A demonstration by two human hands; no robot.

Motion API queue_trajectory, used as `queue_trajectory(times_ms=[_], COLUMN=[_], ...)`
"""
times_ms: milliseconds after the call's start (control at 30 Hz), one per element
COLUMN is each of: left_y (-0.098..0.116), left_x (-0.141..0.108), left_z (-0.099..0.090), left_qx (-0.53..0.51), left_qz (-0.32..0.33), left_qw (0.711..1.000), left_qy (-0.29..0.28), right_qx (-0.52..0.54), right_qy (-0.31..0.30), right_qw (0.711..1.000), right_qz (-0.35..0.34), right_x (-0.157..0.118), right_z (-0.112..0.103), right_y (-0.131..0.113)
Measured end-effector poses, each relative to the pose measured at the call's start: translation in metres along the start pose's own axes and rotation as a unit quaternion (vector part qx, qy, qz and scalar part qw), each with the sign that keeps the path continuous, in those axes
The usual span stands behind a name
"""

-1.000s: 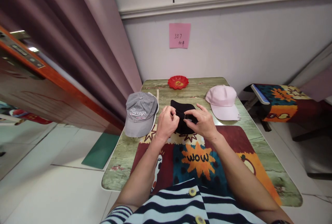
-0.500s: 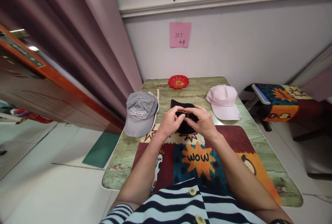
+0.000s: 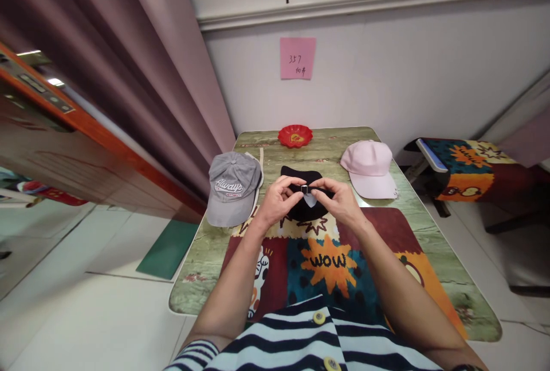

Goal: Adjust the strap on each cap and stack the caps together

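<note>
A black cap [image 3: 304, 210] rests at the middle of the table with its back strap turned toward me. My left hand [image 3: 278, 201] pinches the strap to the left of a small metal buckle [image 3: 305, 189]. On the buckle's other side, my right hand [image 3: 339, 202] grips the strap between thumb and fingers. Through the cap's rear opening a pale patch shows, perhaps a label. To the left lies a grey cap [image 3: 233, 188] with "Always" on its front, on top of another light item. A pale pink cap [image 3: 368, 168] sits to the right.
A red scalloped dish [image 3: 295, 135] stands at the table's far edge. Under my forearms lies a colourful "WOW" mat [image 3: 329, 260] on the wood-patterned table [image 3: 197, 279]. A pink note [image 3: 298, 58] is on the wall; a curtain [image 3: 167, 44] hangs close on the left.
My hands have moved slightly apart along the strap, so the metal buckle and the pale patch behind it now show plainly. The grey cap, pink cap and dish have stayed put.
</note>
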State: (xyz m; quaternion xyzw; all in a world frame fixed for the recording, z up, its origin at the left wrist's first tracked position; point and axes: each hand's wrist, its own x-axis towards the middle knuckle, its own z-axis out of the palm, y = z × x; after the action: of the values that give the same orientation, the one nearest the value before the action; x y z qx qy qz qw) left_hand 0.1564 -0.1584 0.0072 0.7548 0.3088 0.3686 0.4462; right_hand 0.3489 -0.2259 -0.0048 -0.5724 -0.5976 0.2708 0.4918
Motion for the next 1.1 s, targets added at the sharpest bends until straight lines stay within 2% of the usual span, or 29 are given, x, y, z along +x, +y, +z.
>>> queue_trajectory(times_ms=[67, 233, 333, 933, 1100], left_y=[-0.0002, -0.0044, -0.0067, -0.0047, -0.0056], left_x=[-0.0005, -0.0015, -0.0015, -0.0023, -0.0020], left_z=[0.0007, 0.0032, 0.0037, 0.0018, 0.0019], left_qx=[0.028, 0.135, 0.171, 0.139, 0.114], left_qz=[0.032, 0.140, 0.175, 0.158, 0.131], left_qw=[0.999, 0.980, 0.968, 0.978, 0.985], left_qy=[-0.001, 0.043, 0.044, 0.011, 0.024], right_qx=[0.026, 0.047, 0.044, 0.050, 0.048], right_qy=[-0.005, 0.004, 0.003, -0.023, -0.037], right_qw=[0.999, 0.999, 0.999, 0.998, 0.998], right_qz=[0.017, 0.027, 0.026, 0.029, -0.029], right_x=[0.0009, 0.0022, 0.0029, -0.0001, -0.0026], right_z=[0.0007, 0.0020, 0.0025, 0.0028, -0.0010], right_y=[0.0029, 0.0061, 0.0058, 0.0034, -0.0005])
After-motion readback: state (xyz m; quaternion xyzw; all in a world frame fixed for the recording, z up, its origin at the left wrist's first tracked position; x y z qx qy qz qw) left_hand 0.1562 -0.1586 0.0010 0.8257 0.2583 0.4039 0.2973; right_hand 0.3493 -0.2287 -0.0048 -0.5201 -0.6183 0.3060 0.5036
